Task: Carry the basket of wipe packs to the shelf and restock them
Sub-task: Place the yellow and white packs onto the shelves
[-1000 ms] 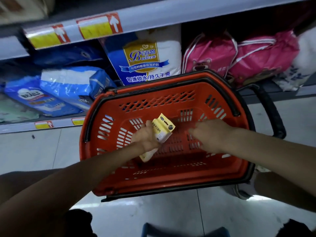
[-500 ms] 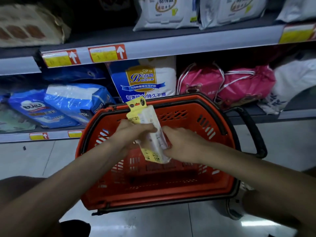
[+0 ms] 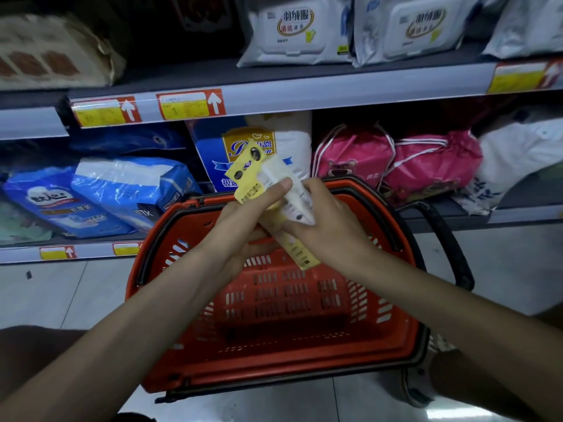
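- L hand (image 3: 243,226): fingers curled round the yellow/white packs (image 3: 274,196), thumb pressed flat on the front, gripping from the left.
- R hand (image 3: 329,226): fingers wrapped on the packs' right edge and back, gripping too.
- Packs: looks like 2+ slim ones bunched together, exact count can't tell. Tilted, yellow tops up-left, lower yellow end sticking out below the hands.
- Packs held above the basket (image 3: 170,226), over its far rim, in front of the lower shelf goods.
- Basket: red, black handle (image 3: 451,239) hanging to the right; sits on the floor (image 3: 61,293) by the shelf (image 3: 304,95). Inside shows only bare bottom.
- Upper shelf: white wipe packs (image 3: 292,32) standing in a row.
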{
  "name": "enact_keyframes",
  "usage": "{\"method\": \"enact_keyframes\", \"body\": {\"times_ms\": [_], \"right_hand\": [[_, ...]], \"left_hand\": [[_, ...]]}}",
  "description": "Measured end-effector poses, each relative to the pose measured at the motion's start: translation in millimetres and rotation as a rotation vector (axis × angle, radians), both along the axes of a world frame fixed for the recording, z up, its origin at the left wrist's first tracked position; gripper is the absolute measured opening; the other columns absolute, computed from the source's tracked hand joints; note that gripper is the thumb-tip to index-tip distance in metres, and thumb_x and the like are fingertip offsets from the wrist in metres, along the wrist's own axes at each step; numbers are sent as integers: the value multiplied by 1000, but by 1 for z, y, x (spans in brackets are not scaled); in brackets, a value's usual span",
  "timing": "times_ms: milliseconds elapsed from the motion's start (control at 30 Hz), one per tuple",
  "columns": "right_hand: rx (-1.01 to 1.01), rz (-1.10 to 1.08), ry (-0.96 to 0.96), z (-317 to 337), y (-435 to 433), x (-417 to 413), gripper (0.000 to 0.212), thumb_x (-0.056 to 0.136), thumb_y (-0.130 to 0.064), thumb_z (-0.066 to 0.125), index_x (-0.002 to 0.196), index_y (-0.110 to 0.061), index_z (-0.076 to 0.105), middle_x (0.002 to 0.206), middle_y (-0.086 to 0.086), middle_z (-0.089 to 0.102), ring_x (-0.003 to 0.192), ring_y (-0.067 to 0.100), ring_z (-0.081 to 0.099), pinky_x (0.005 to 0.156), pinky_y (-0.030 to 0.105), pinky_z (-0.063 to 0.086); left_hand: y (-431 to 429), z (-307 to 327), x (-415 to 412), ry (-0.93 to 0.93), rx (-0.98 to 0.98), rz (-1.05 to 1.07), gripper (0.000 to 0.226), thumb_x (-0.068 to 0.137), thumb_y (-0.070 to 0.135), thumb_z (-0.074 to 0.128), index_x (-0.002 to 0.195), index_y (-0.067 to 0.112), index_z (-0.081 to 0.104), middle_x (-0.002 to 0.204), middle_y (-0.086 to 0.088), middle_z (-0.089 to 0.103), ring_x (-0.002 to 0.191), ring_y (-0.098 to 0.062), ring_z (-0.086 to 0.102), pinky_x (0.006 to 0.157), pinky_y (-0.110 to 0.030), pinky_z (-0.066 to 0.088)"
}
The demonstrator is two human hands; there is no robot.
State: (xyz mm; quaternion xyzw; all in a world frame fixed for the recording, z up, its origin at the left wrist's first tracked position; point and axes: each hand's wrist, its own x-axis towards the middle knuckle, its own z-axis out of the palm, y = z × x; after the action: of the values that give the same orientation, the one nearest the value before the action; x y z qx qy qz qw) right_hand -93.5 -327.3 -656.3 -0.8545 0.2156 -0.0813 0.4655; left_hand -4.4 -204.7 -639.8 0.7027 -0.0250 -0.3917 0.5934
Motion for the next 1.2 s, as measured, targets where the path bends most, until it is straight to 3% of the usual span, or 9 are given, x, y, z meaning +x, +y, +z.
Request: {"method": "enact_keyframes", "body": {"times_ms": [267, 367, 467, 600, 700, 967, 1033, 1100, 1200], "right_hand": [[613, -271, -33, 15, -25, -11, 28, 91, -9, 69, 115, -23, 68, 100, -2, 79, 85, 22, 77, 74, 42, 63], [764, -375, -37, 14, -26, -15, 24, 86, -18, 69, 110, -16, 71, 112, 8, 76, 95, 34, 74, 88, 55, 58], [880, -425, -46, 13, -25, -18, 39, 77, -39, 64, 106, -16, 75, 114, 7, 73, 99, 34, 69, 97, 51, 53], [1266, -250, -74, 22, -27, -21, 48, 93, -50, 52, 107, -7, 66, 79, 6, 66, 64, 22, 64, 60, 30, 55], [1366, -43, -92, 30, -27, -25, 54, 86, -55, 52, 116, -10, 51, 70, 6, 57, 51, 17, 56, 50, 26, 49], [1265, -140, -162, 39, -30, -19, 52, 90, -54, 51, 102, -4, 58, 73, 8, 57, 57, 23, 56, 56, 26, 47], [1217, -212, -211, 38, -32, -17, 54, 92, -51, 51, 103, -3, 72, 94, 14, 75, 81, 34, 74, 73, 38, 63], [1119, -270, -268, 36, -34, -13, 57, 84, -43, 54, 126, -9, 70, 125, 19, 71, 115, 45, 67, 98, 59, 54], [984, -334, -324, 38, -33, -10, 58, 74, -35, 58, 125, -10, 69, 124, 19, 72, 117, 47, 64, 101, 67, 48]], "left_hand": [[10, 15, 6, 65, -47, 94, 65, 95, 71, 54, 121, 12, 68, 104, -10, 81, 97, -25, 79, 90, -45, 61], [13, 19, 12, 114, -75, 145, 63, 97, 67, 53, 121, 10, 68, 106, -12, 81, 98, -25, 79, 89, -43, 60], [14, 22, 13, 128, -81, 175, 62, 98, 66, 51, 120, 10, 69, 105, -10, 81, 97, -24, 79, 88, -42, 59], [14, 25, 11, 145, -93, 174, 63, 98, 66, 51, 121, 10, 70, 106, -10, 81, 103, -25, 77, 89, -42, 59], [11, 26, 8, 123, -89, 151, 61, 99, 64, 52, 119, 10, 70, 104, -10, 81, 103, -25, 76, 89, -41, 59], [12, 25, 5, -11, -120, -29, 57, 99, 63, 51, 114, 12, 72, 104, -10, 79, 99, -25, 75, 96, -43, 56], [12, 27, 3, -43, -151, -111, 56, 99, 63, 50, 118, 15, 71, 113, -16, 76, 105, -29, 73, 99, -47, 55], [11, 30, -1, -86, -184, -229, 54, 101, 61, 47, 128, 21, 69, 120, -14, 74, 111, -27, 72, 100, -48, 56], [10, 33, -8, -163, -221, -357, 46, 102, 53, 49, 136, 27, 64, 127, -5, 73, 118, -23, 71, 93, -48, 60]]}}
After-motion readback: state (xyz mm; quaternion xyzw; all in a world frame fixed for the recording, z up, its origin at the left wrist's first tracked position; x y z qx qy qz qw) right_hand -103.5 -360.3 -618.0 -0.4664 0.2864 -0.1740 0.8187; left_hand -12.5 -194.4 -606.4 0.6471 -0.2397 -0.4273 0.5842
